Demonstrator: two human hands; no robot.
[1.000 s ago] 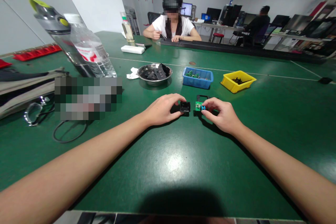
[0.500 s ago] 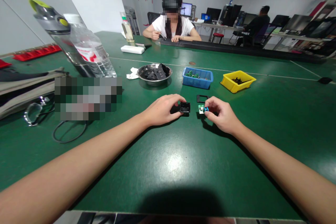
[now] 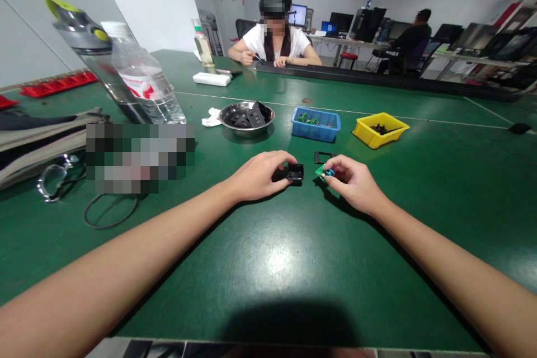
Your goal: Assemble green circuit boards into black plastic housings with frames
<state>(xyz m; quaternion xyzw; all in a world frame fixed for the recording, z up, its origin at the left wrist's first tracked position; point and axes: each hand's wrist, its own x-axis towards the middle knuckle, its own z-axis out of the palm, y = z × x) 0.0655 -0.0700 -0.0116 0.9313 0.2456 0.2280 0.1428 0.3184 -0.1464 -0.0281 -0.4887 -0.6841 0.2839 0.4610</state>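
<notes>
1. Left hand (image 3: 262, 178): thumb and fingers narrowly parted, gripping the black case (image 3: 296, 172).
2. Right hand (image 3: 356, 183): fingertips pinched on the circuit board (image 3: 319, 172).
3. Both things: well in from the table's (image 3: 235, 268) near edge.

My left fingers (image 3: 287, 156) pinch small black case (image 3: 296, 172), hollow side showing. At its 3 o'clock, just apart, my right fingers (image 3: 338, 162) pinch green circuit board (image 3: 320, 172) with blue part. Black frame (image 3: 318, 158) on green bench (image 3: 260, 251) at board's 12. From case: metal bowl (image 3: 248, 131) of dark pieces at 11, blue bin (image 3: 315, 132) at 1, yellow bin (image 3: 375, 139) at 2.
</notes>
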